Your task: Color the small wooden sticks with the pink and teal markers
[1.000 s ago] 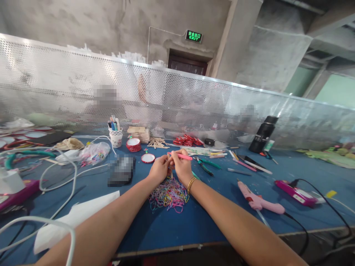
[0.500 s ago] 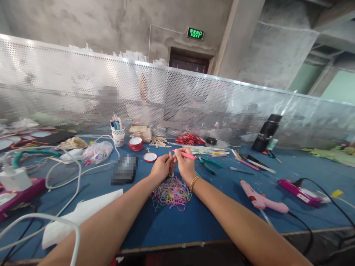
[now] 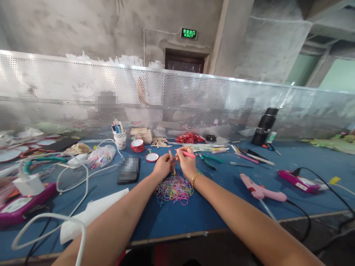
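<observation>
Left hand [image 3: 163,167] is pinched shut on a thin craft stick [image 3: 171,159], held roughly upright. Right hand [image 3: 186,165] is closed around a pink marker [image 3: 187,154], which lies about level, and I think its tip points at the top of the stick. The two hands are close together, knuckles nearly touching, and raised just over the bench [image 3: 210,216]; I cannot tell whether the marker tip is on the wood. A gold bracelet [image 3: 195,178] sits on the right wrist. Right under the hands is a loose heap of coloured rubber bands [image 3: 174,189], and the stick's lower end hangs just above it or dips into it, hard to say. Near the left hand are a dark phone [image 3: 129,170] and a small red-rimmed round disc [image 3: 152,157]; near the right, teal-handled pliers [image 3: 208,161]. Further right is a pink glue gun [image 3: 259,191] with its cord trailing off the edge, then a purple device [image 3: 298,181]. At the back stand a black flask [image 3: 264,126], a cup of pens [image 3: 120,139], a stack of red-rimmed discs [image 3: 137,145] and a perforated metal screen [image 3: 194,99]. At far left lie a white cable [image 3: 74,177] and a paper sheet [image 3: 91,214]. Risks, as I judge them: the stick is held only by the fingertips, so marker pressure could twist it out and drop it into the bands. Bands could snag the stick end. A forearm sweeping outward could catch the glue gun or its cord.
</observation>
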Demonstrator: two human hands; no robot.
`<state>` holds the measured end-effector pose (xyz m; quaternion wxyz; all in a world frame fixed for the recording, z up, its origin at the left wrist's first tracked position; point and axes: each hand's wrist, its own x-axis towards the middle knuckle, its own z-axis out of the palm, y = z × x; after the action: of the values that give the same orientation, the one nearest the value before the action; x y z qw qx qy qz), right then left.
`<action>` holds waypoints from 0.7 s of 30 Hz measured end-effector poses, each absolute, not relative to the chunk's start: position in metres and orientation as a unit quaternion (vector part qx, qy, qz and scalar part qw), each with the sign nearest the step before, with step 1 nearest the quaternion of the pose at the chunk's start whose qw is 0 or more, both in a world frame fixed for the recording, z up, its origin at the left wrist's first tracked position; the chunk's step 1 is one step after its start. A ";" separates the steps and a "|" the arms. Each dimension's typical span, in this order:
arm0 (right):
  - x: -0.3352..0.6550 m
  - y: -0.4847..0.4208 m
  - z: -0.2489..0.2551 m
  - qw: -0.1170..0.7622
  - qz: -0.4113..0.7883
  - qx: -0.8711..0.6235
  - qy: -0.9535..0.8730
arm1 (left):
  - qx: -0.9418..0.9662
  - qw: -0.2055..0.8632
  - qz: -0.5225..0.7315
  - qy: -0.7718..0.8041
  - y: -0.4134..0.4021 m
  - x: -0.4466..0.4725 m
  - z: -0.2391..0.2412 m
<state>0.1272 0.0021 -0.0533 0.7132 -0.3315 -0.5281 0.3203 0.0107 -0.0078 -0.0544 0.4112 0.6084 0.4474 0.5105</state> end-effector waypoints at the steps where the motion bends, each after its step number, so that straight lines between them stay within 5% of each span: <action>1: 0.127 0.002 -0.053 0.714 0.321 -0.331 -0.526 | 0.607 0.415 0.507 0.449 -0.009 0.011 -0.054; 21: 0.126 0.010 -0.058 0.711 0.327 -0.333 -0.527 | 0.618 0.406 0.487 0.465 -0.010 0.010 -0.053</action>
<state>0.1261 0.0102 -0.0585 0.7109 -0.3327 -0.5265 0.3266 0.0096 -0.0099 -0.0532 0.4063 0.6181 0.4650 0.4865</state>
